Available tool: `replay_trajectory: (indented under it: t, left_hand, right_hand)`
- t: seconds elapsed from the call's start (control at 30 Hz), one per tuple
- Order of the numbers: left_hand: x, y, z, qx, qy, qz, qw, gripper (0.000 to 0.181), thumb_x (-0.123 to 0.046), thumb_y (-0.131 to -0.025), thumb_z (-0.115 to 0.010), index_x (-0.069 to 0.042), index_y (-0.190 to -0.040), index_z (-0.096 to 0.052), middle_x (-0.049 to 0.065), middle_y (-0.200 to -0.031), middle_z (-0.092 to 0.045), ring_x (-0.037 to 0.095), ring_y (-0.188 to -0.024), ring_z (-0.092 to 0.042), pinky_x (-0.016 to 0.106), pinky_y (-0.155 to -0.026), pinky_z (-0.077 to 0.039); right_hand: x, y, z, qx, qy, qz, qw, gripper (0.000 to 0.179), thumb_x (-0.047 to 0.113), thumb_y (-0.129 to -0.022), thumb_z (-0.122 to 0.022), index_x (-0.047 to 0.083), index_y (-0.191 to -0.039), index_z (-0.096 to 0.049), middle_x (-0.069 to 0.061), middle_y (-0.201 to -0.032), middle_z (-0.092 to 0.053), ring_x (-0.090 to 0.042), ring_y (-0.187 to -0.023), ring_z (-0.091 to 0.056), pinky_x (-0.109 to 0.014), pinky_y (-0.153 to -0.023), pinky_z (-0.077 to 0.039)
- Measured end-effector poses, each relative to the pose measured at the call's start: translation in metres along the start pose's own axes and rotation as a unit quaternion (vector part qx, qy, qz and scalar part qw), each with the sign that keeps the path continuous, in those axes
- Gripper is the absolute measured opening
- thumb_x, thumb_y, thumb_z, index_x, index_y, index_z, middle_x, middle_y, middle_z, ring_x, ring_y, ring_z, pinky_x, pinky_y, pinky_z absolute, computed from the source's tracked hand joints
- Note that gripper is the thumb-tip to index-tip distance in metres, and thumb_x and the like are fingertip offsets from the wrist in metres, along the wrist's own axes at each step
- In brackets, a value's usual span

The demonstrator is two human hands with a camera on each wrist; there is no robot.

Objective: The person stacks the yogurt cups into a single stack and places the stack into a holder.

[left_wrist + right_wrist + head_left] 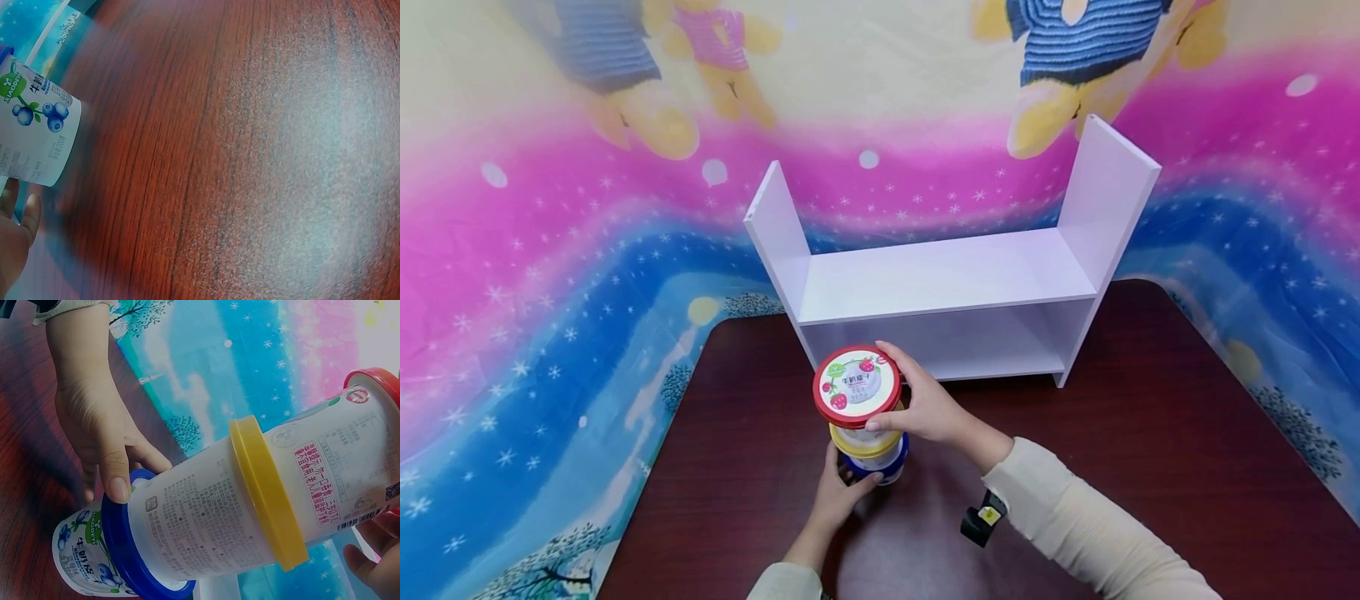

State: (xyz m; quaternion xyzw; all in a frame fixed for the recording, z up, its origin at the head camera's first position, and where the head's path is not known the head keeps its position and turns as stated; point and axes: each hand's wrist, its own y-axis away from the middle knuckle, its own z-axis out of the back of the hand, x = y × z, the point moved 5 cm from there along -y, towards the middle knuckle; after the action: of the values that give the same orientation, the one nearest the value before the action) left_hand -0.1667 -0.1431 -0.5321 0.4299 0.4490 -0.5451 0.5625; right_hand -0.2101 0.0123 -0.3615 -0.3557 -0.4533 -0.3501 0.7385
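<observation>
the right grip point(927, 410) is curling round the red-lidded tub point(856, 387), topmost of 3. the left grip point(837, 497) is clasping the blue-lidded tub point(84, 550) below, the yellow-lidded tub point(203, 519) sitting between, before the white shelf point(947, 271).

The table point(737, 500) is cut off by the head view's lower edge, losing its near edge and both near corners. Toward its far edge, the lower left of the white shelf point(947, 275) is hidden behind the red-lidded tub point(856, 387), which also mostly covers the yellow-lidded tub point(203, 515). The left wrist view crops the blue-lidded tub point(84, 550) and the left hand point(837, 497); the right wrist view crops the right hand point(931, 408). The yellow-lidded tub's smallest print is too small to read.
</observation>
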Motion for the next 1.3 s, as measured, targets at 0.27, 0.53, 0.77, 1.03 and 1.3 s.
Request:
replay_trajectory:
  t: [0.27,0.53,0.77,1.03,1.3]
  left_hand:
    - [-0.007,0.002,0.001,0.001,0.01,0.005,0.9999,0.085,-0.017,-0.069,-0.072,-0.011,-0.135,-0.017,0.02,-0.126,-0.035,0.037,-0.11,-0.037,0.049,-0.088,-0.032]
    - [-0.03,0.009,0.001,0.003,0.022,0.001,0.9997,0.083,-0.008,-0.07,-0.07,-0.003,-0.133,-0.018,0.026,-0.123,-0.036,0.041,-0.109,-0.036,0.052,-0.088,-0.031]
    - [-0.032,0.009,0.001,0.002,0.019,-0.005,0.9998,0.081,-0.007,-0.069,-0.07,-0.003,-0.132,-0.02,0.026,-0.12,-0.038,0.041,-0.107,-0.037,0.052,-0.088,-0.031]
    - [-0.006,0.001,0.001,0.001,0.002,-0.003,1.0,0.084,-0.015,-0.068,-0.073,-0.01,-0.134,-0.02,0.021,-0.124,-0.037,0.037,-0.11,-0.037,0.048,-0.088,-0.033]
    - [-0.003,0.001,0.0,0.003,-0.003,0.0,1.0,0.085,-0.022,-0.069,-0.073,-0.016,-0.134,-0.019,0.016,-0.128,-0.035,0.036,-0.113,-0.035,0.049,-0.09,-0.031]
  right_hand:
    - [-0.002,0.003,0.001,0.009,-0.004,0.0,0.9999,0.097,0.031,-0.063,-0.076,0.018,-0.138,-0.016,-0.005,-0.13,-0.033,-0.021,-0.114,-0.034,-0.047,-0.093,-0.028]
    - [0.015,0.017,0.007,0.011,-0.008,-0.007,0.9999,0.087,0.006,-0.068,-0.072,0.0,-0.135,-0.017,-0.016,-0.129,-0.034,-0.028,-0.114,-0.034,-0.044,-0.094,-0.027]
    - [-0.019,0.022,0.009,0.006,-0.009,0.003,0.9999,0.084,0.007,-0.068,-0.072,0.002,-0.135,-0.021,-0.016,-0.129,-0.034,-0.029,-0.114,-0.036,-0.046,-0.093,-0.028]
    - [-0.049,0.032,0.006,-0.007,-0.012,0.016,0.9998,0.085,0.021,-0.068,-0.074,-0.002,-0.133,-0.024,-0.017,-0.127,-0.037,-0.029,-0.112,-0.039,-0.047,-0.09,-0.03]
    - [-0.063,0.044,-0.001,-0.01,-0.025,-0.019,0.9995,0.079,0.01,-0.069,-0.072,-0.001,-0.132,-0.026,-0.021,-0.126,-0.037,-0.033,-0.111,-0.038,-0.05,-0.089,-0.03]
